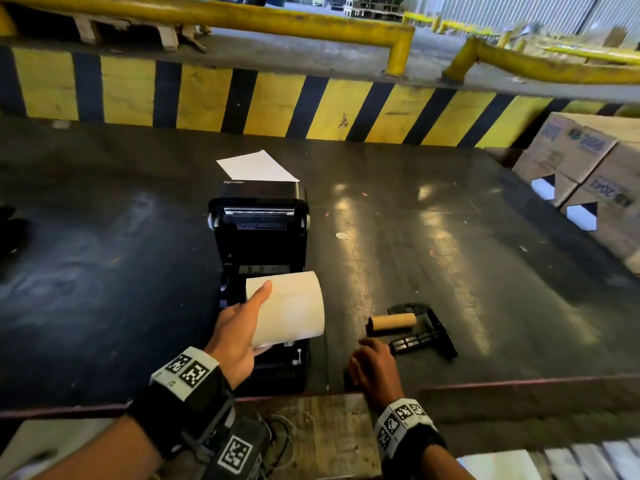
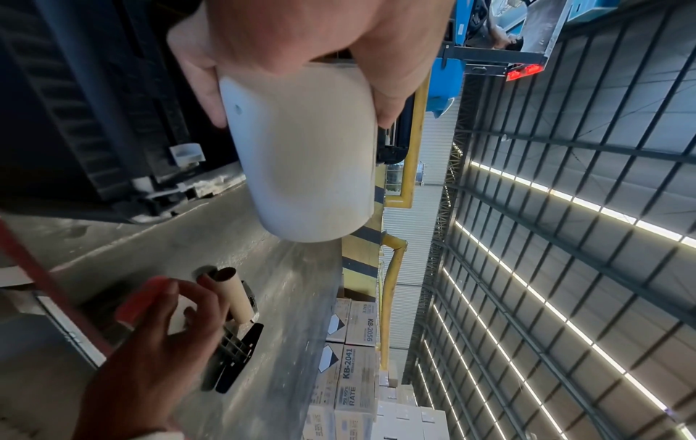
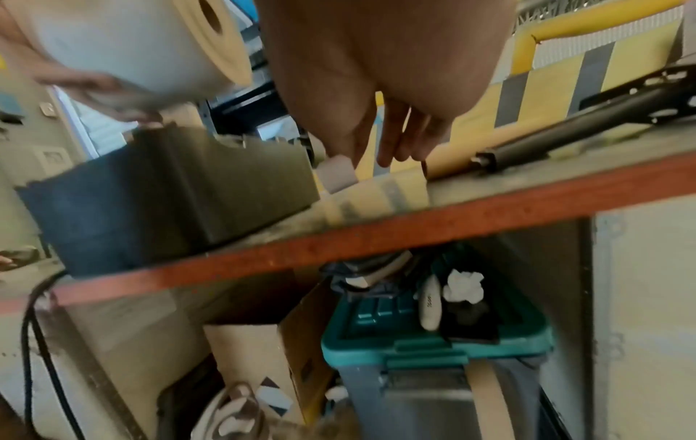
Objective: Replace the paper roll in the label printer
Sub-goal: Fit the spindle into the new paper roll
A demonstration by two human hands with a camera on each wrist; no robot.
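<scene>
The black label printer (image 1: 259, 237) stands open in the middle of the dark table. My left hand (image 1: 242, 327) grips a full white paper roll (image 1: 287, 306) just above the printer's roll bay, thumb on top and fingers underneath. From the left wrist, the roll (image 2: 305, 154) fills the centre. To the right lies the empty brown cardboard core (image 1: 393, 321) on the black spindle holder (image 1: 426, 334). My right hand (image 1: 374, 365) hovers near the table's front edge just short of the core, fingers loosely curled and holding nothing. The right wrist view shows its fingers (image 3: 384, 134) hanging near the core (image 3: 448, 160).
A white sheet (image 1: 256, 166) lies behind the printer. Cardboard boxes (image 1: 588, 168) are stacked at the right. A yellow and black striped barrier (image 1: 277, 105) runs along the back. Under the red table edge (image 3: 376, 229) sit a teal bin (image 3: 433, 342) and a carton.
</scene>
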